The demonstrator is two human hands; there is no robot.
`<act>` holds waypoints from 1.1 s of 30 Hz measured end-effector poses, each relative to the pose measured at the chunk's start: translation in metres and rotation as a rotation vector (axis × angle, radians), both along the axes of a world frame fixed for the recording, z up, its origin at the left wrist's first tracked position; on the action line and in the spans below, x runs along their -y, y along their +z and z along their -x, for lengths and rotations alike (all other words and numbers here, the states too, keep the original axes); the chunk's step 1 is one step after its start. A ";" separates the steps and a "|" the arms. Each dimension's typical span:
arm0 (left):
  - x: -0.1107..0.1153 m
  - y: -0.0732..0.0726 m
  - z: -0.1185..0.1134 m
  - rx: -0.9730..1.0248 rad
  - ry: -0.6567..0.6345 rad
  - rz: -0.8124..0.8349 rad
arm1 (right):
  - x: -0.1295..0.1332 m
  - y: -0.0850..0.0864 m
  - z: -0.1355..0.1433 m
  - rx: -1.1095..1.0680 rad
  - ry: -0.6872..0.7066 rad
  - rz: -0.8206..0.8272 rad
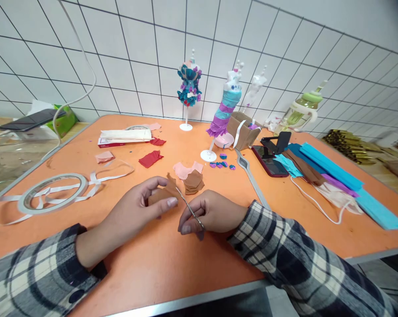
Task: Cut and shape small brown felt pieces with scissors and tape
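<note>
My left hand [135, 210] is over the orange table [172, 268], its fingers curled and pinched on a piece of brown paper [171, 185]. Close by on the right, my right hand [208, 212] is closed around a thin metal stick [189, 208], whose tip points up and left toward the brown paper. Cut brown pieces [193, 181] lie in a stack just beyond the hands, overlapping pink pieces [182, 170]. Farther off are red pieces [150, 158] and several small purple and teal pieces [222, 164].
Rolls of tape [23, 203] with white strips lie at the left. Decorated mannequins [223, 110] on white stands, a cardboard box [245, 134] and a bottle [299, 112] stand at the back. A phone [269, 162] and folded coloured paper [331, 165] lie at the right.
</note>
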State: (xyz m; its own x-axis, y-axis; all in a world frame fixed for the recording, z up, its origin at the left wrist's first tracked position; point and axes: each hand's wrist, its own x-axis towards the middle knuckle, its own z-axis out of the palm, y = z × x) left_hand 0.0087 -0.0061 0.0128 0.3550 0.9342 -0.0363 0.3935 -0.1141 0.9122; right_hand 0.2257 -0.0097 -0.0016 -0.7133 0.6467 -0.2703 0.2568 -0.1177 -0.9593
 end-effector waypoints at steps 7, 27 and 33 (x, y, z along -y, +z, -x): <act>-0.008 -0.010 0.005 -0.052 0.293 -0.344 | 0.001 0.000 0.000 -0.100 -0.017 0.070; 0.004 0.004 0.004 0.211 -0.066 -0.229 | 0.006 0.010 0.001 -0.198 0.281 0.217; -0.002 0.001 0.009 0.230 -0.189 -0.196 | 0.004 0.012 -0.002 -0.168 0.326 0.211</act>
